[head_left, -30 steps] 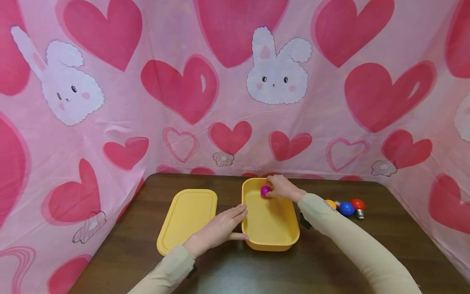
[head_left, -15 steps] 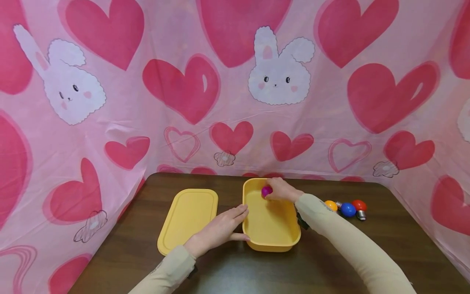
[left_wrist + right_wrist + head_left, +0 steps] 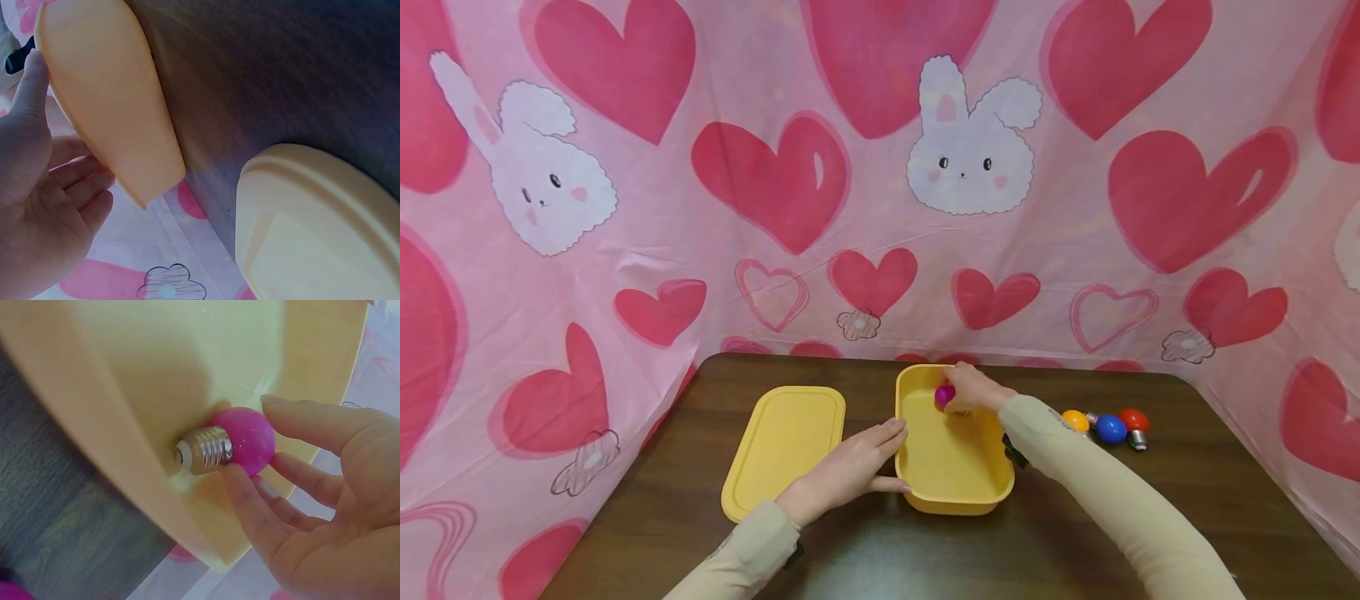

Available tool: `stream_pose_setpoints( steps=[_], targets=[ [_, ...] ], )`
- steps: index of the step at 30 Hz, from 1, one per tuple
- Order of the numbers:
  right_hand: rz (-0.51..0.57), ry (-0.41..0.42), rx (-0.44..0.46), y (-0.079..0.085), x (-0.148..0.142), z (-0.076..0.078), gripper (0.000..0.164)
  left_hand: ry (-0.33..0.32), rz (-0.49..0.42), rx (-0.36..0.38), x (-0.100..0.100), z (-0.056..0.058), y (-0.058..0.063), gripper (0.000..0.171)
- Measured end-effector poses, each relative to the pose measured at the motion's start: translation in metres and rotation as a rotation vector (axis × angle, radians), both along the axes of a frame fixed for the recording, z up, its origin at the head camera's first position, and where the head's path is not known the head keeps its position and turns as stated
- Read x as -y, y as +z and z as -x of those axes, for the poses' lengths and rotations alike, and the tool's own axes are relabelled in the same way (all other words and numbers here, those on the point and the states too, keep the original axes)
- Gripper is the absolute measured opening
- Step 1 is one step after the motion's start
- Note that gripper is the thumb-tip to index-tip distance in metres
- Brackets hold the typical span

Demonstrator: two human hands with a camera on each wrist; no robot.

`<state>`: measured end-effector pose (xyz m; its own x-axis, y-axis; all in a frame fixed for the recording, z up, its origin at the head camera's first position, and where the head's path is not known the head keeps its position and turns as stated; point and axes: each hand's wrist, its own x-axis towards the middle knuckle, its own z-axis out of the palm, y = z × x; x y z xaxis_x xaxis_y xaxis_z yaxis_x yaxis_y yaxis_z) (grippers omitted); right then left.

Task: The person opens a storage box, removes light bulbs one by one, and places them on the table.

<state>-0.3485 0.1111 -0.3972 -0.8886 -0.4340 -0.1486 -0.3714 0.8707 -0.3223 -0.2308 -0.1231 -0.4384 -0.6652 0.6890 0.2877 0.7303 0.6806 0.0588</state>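
Note:
A deep yellow plastic box stands open on the table. Inside its far right corner, my right hand holds a magenta light bulb between thumb and fingers. The bulb lies on its side with its silver screw base pointing away from the palm, low against the box wall. My left hand rests at the left side of the box, thumb and fingertips touching its rim; the left wrist view shows the thumb along that rim. Left of the box lies its flat yellow lid.
Right of the box, an orange bulb, a blue bulb and a red bulb lie close together on the dark wooden table. A magenta round thing shows at the right wrist view's corner. A pink heart-patterned cloth hangs behind.
My right hand has moved slightly nearer and lower inside the box with the magenta light bulb. The left hand stays at the rim.

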Motion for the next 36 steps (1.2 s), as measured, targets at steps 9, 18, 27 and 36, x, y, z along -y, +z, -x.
stream_pose_setpoints(
  steps=[9,18,27,36],
  targets=[
    [0.027,-0.052,0.059,-0.003,0.001,0.001,0.043,0.008,-0.005,0.027,0.000,-0.001,0.000,0.079],
    [0.005,-0.042,0.092,-0.005,-0.001,-0.003,0.039,-0.003,-0.003,-0.001,-0.001,0.001,-0.001,0.079],
    [-0.010,-0.012,0.068,-0.001,-0.004,-0.006,0.034,0.009,-0.003,0.046,0.000,0.001,0.000,0.080],
    [0.034,0.040,0.002,0.010,-0.015,-0.012,0.036,0.001,-0.003,0.036,0.000,0.001,0.000,0.081]
  ],
)
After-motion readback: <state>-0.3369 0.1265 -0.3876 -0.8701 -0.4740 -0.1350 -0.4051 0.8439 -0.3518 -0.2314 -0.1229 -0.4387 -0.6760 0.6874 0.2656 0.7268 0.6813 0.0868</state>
